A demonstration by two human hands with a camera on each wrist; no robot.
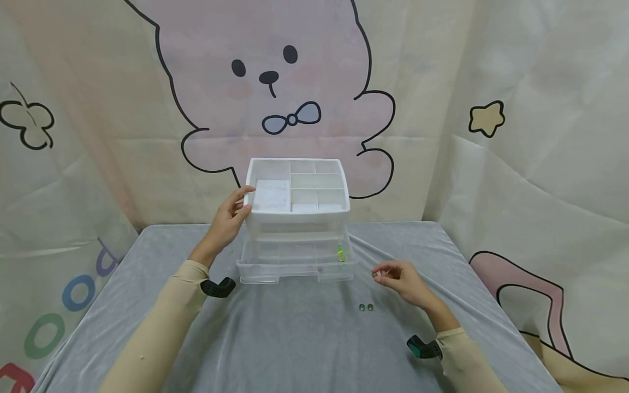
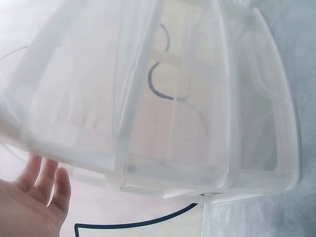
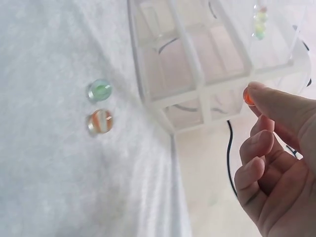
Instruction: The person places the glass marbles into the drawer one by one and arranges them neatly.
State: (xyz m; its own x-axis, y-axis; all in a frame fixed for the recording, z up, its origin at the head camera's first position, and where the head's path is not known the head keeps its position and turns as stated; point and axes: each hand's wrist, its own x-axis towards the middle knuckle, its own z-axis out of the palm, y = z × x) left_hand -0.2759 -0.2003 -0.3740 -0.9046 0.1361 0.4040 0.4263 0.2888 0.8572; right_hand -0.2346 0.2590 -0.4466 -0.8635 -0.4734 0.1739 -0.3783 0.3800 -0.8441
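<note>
A drawer organizer [image 1: 297, 217] of white and clear plastic stands at the table's far side, with a compartment tray [image 1: 272, 194] on top. My left hand [image 1: 228, 221] holds its upper left edge; in the left wrist view the fingers [image 2: 47, 180] lie against its side. To the right of the organizer, my right hand [image 1: 404, 281] pinches an orange marble [image 3: 249, 97] between thumb and fingers. Two marbles lie side by side on the cloth below that hand: a green one [image 3: 100, 91] and an orange-and-white striped one [image 3: 101, 121]. Small yellow-green pieces [image 1: 341, 253] show in the lower drawer's right part.
Grey cloth [image 1: 290, 333] covers the table. A printed backdrop [image 1: 417, 164] with a bear figure rises right behind the organizer and along both sides. The organizer's lower drawer [image 1: 295, 270] stands at the front, wider than the top tray.
</note>
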